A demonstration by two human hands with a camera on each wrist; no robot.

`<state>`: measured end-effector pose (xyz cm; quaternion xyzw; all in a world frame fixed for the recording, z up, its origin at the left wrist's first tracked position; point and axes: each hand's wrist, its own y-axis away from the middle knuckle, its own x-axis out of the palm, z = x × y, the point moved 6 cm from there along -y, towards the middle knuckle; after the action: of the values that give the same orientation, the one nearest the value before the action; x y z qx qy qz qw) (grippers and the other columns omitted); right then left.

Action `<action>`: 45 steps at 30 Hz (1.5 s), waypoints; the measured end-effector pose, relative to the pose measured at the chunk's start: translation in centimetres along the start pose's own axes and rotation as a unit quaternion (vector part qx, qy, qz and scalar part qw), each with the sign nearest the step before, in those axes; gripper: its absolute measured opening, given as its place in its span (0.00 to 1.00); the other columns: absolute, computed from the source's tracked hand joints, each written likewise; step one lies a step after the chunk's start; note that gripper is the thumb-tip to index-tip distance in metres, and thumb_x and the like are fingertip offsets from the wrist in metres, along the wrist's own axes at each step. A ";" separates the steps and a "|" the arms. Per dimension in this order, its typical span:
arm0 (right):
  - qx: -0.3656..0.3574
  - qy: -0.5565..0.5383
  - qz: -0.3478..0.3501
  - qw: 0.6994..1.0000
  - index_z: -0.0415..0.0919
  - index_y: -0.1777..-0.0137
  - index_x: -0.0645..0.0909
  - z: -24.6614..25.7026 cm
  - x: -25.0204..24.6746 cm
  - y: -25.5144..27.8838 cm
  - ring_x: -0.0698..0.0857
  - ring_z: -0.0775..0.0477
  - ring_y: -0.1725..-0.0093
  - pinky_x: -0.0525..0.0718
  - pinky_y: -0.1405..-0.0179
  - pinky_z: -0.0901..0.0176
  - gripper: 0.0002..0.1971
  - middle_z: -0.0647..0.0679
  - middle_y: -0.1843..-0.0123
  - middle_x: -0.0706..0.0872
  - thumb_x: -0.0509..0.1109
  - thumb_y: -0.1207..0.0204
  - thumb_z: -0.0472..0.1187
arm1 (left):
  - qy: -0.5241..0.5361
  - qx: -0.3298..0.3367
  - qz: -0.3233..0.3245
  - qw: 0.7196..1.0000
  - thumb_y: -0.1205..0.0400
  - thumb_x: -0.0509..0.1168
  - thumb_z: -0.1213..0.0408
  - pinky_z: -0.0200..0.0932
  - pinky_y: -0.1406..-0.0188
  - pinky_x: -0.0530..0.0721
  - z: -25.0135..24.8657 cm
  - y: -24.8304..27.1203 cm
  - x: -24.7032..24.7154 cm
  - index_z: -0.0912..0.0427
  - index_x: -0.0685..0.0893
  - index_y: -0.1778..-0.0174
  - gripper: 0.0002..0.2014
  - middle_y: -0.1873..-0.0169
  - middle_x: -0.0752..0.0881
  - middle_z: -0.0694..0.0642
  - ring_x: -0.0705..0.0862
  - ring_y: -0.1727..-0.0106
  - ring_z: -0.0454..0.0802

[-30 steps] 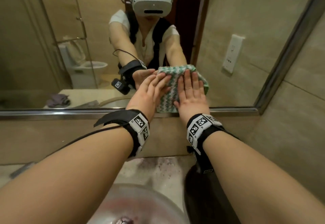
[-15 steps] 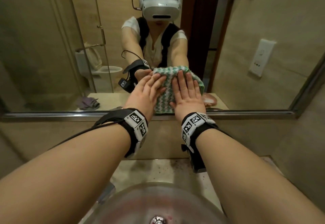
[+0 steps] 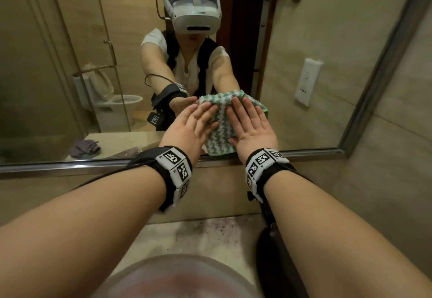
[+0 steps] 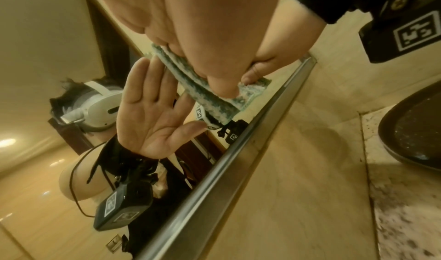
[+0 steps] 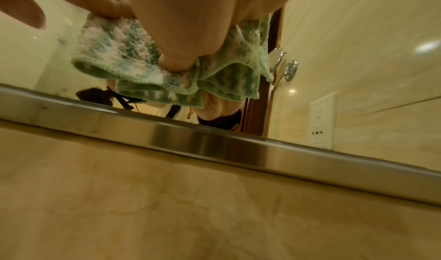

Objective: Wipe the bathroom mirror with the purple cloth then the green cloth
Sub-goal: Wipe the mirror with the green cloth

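The green-and-white cloth lies flat against the bathroom mirror, its lower edge at the metal frame. My left hand and right hand press it side by side with straight fingers. In the left wrist view my left hand bears on the cloth, which shows as a folded edge. In the right wrist view my right hand pushes the cloth onto the glass. The purple cloth shows only as a reflection, crumpled on the counter at the left.
A round basin sits on the speckled counter below my arms. A dark object stands under my right forearm. The mirror's right frame meets a tiled wall. The glass reflects a person, a toilet and a wall socket.
Both hands stay flat on the green cloth low on the mirror. The cloth has slid a little sideways along the bottom frame, first leftward, then slightly back.
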<state>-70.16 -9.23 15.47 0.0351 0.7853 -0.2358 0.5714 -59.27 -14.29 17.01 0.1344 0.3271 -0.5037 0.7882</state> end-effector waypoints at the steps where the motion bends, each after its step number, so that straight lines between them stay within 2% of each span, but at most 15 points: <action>1: 0.004 0.005 0.003 1.000 0.48 0.31 0.19 -1.1 0.1 0.2 0.19 0.52 0.31 0.13 0.38 0.58 0.39 0.54 0.34 0.13 0.52 0.16 0.53 | 0.001 0.005 -0.003 1.000 0.14 0.46 0.47 0.53 0.26 0.28 -0.4 -0.5 -0.7 0.57 0.36 0.18 0.35 0.21 0.31 0.63 0.30 0.20 0.59; 4: 0.016 0.018 0.012 1.000 0.49 0.33 0.16 -4.7 0.5 0.8 0.18 0.52 0.31 0.13 0.38 0.57 0.39 0.54 0.38 0.10 0.50 0.16 0.54 | 0.009 0.022 -0.005 1.000 0.13 0.45 0.45 0.52 0.25 0.29 -2.1 -2.3 -3.1 0.56 0.35 0.18 0.35 0.21 0.30 0.62 0.30 0.20 0.58; 11: 0.054 0.027 0.027 0.998 0.51 0.38 0.13 -14.1 1.2 2.9 0.18 0.53 0.32 0.11 0.39 0.59 0.41 0.54 0.37 0.10 0.51 0.16 0.55 | 0.027 0.042 -0.038 0.998 0.13 0.43 0.46 0.53 0.24 0.30 -7.2 -6.9 -9.4 0.54 0.37 0.18 0.32 0.20 0.32 0.61 0.32 0.19 0.58; 13: 0.068 0.029 0.032 0.997 0.50 0.38 0.12 -16.5 1.3 3.3 0.19 0.52 0.29 0.12 0.37 0.58 0.41 0.54 0.38 0.10 0.50 0.16 0.56 | 0.026 0.046 -0.052 0.997 0.13 0.42 0.45 0.53 0.24 0.30 -8.4 -8.2 -11.2 0.53 0.37 0.18 0.32 0.20 0.33 0.60 0.32 0.19 0.58; 17: 0.095 0.041 0.053 0.993 0.48 0.34 0.17 -20.3 1.7 3.9 0.26 0.45 0.21 0.23 0.27 0.52 0.38 0.52 0.34 0.13 0.49 0.16 0.56 | 0.019 0.049 -0.063 0.997 0.13 0.43 0.46 0.53 0.23 0.31 -10.3 -10.2 -14.1 0.53 0.37 0.17 0.32 0.20 0.33 0.59 0.32 0.19 0.57; 21: 0.119 0.040 0.068 0.990 0.46 0.34 0.16 -22.3 1.7 4.2 0.26 0.42 0.21 0.26 0.25 0.51 0.39 0.49 0.36 0.12 0.49 0.16 0.57 | 0.018 0.056 -0.070 0.996 0.13 0.44 0.46 0.53 0.23 0.32 -11.3 -11.6 -16.0 0.54 0.39 0.17 0.32 0.20 0.33 0.61 0.32 0.19 0.57; 33: 0.130 -0.004 0.061 0.990 0.41 0.33 0.17 -21.2 1.1 4.1 0.25 0.38 0.22 0.24 0.28 0.48 0.41 0.45 0.35 0.12 0.51 0.16 0.55 | -0.014 0.072 -0.082 0.994 0.13 0.43 0.48 0.54 0.23 0.31 -10.0 -11.3 -16.1 0.52 0.42 0.17 0.30 0.20 0.34 0.61 0.33 0.19 0.57; 40: 0.103 -0.031 0.030 0.994 0.41 0.32 0.18 -17.4 -0.7 2.8 0.24 0.40 0.23 0.21 0.28 0.49 0.42 0.46 0.33 0.13 0.54 0.17 0.53 | 0.031 0.055 -0.101 0.993 0.14 0.47 0.46 0.56 0.23 0.32 -6.1 -9.4 -14.1 0.51 0.42 0.17 0.32 0.19 0.36 0.59 0.35 0.18 0.56; 45: 0.095 -0.031 0.020 0.995 0.41 0.32 0.17 -12.9 -1.9 1.6 0.24 0.39 0.22 0.25 0.26 0.46 0.42 0.45 0.34 0.13 0.53 0.17 0.54 | 0.040 0.057 -0.075 0.995 0.14 0.44 0.43 0.51 0.23 0.30 -2.6 -7.5 -11.5 0.51 0.40 0.17 0.33 0.19 0.33 0.58 0.33 0.19 0.54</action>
<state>-80.37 -2.14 19.72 0.0978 0.7401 -0.2988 0.5944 -70.02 -8.19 23.42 0.1745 0.3382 -0.5737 0.7253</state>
